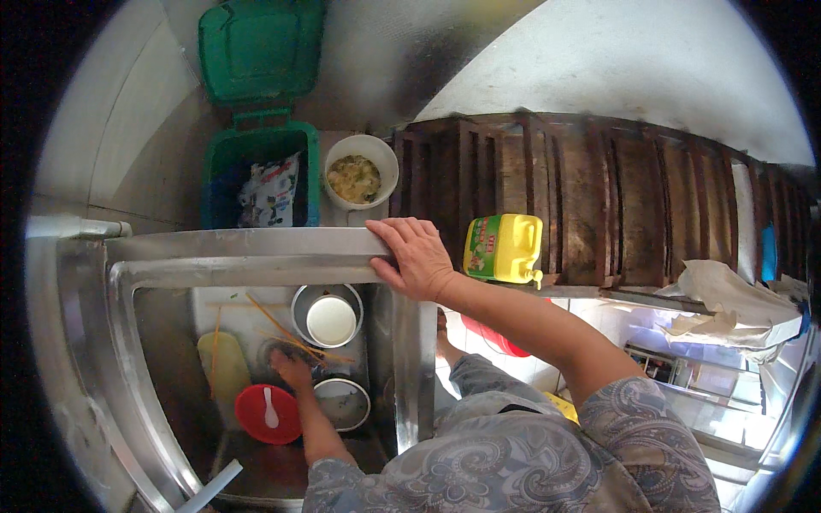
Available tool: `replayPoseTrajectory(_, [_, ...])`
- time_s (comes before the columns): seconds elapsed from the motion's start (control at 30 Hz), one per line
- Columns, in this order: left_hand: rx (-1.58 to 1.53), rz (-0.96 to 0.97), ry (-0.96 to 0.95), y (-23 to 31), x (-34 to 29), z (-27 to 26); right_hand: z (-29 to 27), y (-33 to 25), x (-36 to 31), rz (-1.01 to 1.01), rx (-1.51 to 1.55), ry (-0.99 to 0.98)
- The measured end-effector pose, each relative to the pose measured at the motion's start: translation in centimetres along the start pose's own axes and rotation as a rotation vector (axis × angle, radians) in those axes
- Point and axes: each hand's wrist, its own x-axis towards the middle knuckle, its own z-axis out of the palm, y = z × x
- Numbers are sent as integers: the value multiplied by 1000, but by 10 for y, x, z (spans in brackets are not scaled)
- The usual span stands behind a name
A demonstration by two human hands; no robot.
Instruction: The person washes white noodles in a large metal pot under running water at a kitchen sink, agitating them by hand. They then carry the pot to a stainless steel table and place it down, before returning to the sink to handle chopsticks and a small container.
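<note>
Down in the metal sink (410,368), my left hand (292,369) reaches to the bottom by a dark round spot that looks like the drain. Its fingertips are hard to make out there. Long thin chopsticks (274,321) lie scattered around it. Nearest to its wrist is a red bowl (253,419) with a white spoon (270,409) in it. A white-rimmed round bowl (342,405) sits on its other side. Farther back, a white bowl (331,321) rests inside a larger metal bowl. My right hand (415,256) lies over the sink's corner rim, fingers spread, holding nothing.
A pale yellow-green flat thing (224,363) lies at the sink's left. Behind stand a green lidded bin (261,137) and a white bucket (385,167) of food scraps. A yellow jug (513,248) stands on the dark slatted wooden rack (629,197) to the right.
</note>
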Motion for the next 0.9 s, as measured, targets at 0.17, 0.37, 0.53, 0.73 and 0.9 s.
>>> replayPoseTrajectory(0.17, [-191,-87,-21,0,-4,2,2,1,-1,1,10,-10])
replayPoseTrajectory(0.37, [41,-75,-70,-7,4,-5,3,0,0,-8,-8,-6])
replayPoseTrajectory(0.53, [5,-233,-36,0,13,2,3,-1,1,1,27,-25])
replayPoseTrajectory(0.73, [-52,-488,-183,-7,25,17,4,-3,1,-1,-10,-13])
replayPoseTrajectory(0.9, [148,-154,3,-20,15,22,2,-2,1,3,15,-21])
